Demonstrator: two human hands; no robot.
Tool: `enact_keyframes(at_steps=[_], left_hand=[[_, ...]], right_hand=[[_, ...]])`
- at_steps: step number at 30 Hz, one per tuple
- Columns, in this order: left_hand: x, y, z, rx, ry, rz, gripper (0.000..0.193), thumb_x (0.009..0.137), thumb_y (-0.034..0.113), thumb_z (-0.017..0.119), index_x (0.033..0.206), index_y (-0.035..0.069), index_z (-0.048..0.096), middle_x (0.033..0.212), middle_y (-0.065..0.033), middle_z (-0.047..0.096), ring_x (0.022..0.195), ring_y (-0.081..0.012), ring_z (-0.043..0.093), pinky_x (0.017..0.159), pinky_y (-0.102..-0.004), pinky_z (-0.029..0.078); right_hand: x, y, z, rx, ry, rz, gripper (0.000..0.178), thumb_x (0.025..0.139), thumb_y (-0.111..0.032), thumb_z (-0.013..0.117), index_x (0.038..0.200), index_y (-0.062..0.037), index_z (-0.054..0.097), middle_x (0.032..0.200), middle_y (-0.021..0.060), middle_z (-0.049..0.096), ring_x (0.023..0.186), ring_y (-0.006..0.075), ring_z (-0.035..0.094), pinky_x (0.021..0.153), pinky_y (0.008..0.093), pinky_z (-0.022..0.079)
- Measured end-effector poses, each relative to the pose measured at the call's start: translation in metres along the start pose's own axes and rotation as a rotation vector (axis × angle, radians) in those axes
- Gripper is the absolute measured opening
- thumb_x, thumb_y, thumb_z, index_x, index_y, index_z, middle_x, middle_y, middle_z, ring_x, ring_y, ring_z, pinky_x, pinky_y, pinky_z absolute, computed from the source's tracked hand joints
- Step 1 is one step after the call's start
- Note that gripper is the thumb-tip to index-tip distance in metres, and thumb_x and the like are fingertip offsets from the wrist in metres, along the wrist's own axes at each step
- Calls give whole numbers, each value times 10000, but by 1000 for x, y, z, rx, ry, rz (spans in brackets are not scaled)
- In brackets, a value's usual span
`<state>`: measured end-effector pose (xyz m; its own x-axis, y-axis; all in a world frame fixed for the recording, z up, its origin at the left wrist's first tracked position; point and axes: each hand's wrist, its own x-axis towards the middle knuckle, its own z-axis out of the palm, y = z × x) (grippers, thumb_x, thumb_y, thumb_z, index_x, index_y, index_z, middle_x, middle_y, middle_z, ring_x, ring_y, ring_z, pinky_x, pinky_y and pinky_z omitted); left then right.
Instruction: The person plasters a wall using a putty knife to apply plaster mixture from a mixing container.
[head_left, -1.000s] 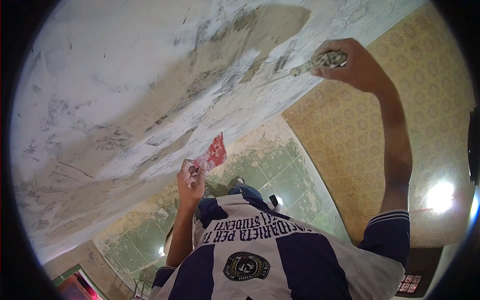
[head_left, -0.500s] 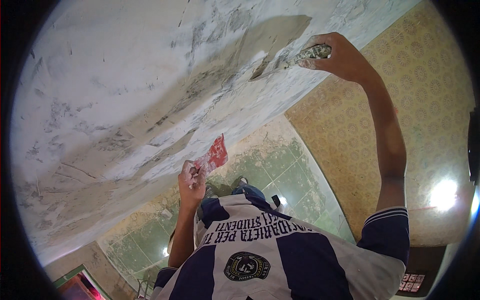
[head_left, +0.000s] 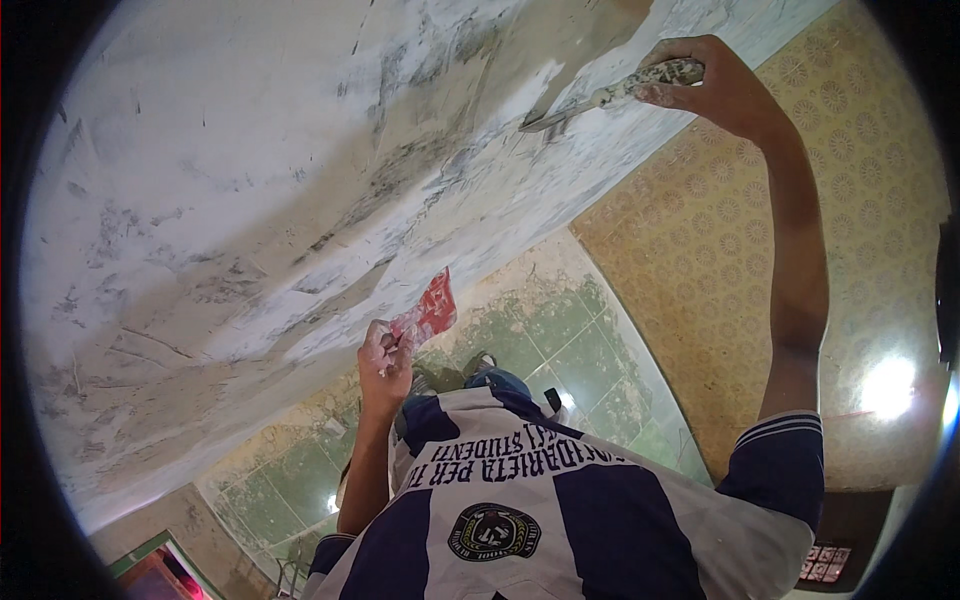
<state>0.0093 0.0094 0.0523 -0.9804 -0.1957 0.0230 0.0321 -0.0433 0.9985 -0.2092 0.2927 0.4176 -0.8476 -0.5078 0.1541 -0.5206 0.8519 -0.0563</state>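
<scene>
Patchy wall (head_left: 230, 150) behind putty knife (head_left: 622, 91)

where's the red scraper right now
The red scraper is just left of the head view's centre, in the left hand, visually overlapping the line where patchy wall meets green floor.

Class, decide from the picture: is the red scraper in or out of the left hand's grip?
In: the left hand is closed on one end of the red scraper, and the rest sticks out.
</scene>
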Motion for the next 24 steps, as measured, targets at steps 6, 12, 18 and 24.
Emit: enact_keyframes(at_steps=[6,12,18,24], left_hand=[[1,-13,-1,5,14,-3,209,892,-31,573,1093,-46,516,1003,-108,639,898,-145,609,780,-237,471],[3,-7,-1,54,26,0,142,888,-33,571,1014,-32,505,922,-81,615,820,-97,547,719,-218,446],[3,-1,-1,30,0,-24,125,896,-41,555,995,-20,482,903,-86,616,808,-92,539,693,-215,447],[3,-2,2,-56,29,-2,129,899,-63,532,1005,-8,483,939,-91,632,840,-92,578,709,-217,452]], right_hand=[[-1,-14,11,-8,-129,0,480,723,-398,788,985,-6,697,949,149,682,911,256,646,836,349,496],[5,1,47,-80,38,-46,504,727,-395,804,1041,-26,668,1002,145,640,938,267,609,862,349,477],[8,16,28,-95,98,-36,501,722,-411,804,1020,-29,675,958,125,645,894,233,619,814,331,494],[-11,28,-21,-19,56,-52,480,726,-349,811,1066,-40,671,891,84,655,834,200,625,794,300,510]])
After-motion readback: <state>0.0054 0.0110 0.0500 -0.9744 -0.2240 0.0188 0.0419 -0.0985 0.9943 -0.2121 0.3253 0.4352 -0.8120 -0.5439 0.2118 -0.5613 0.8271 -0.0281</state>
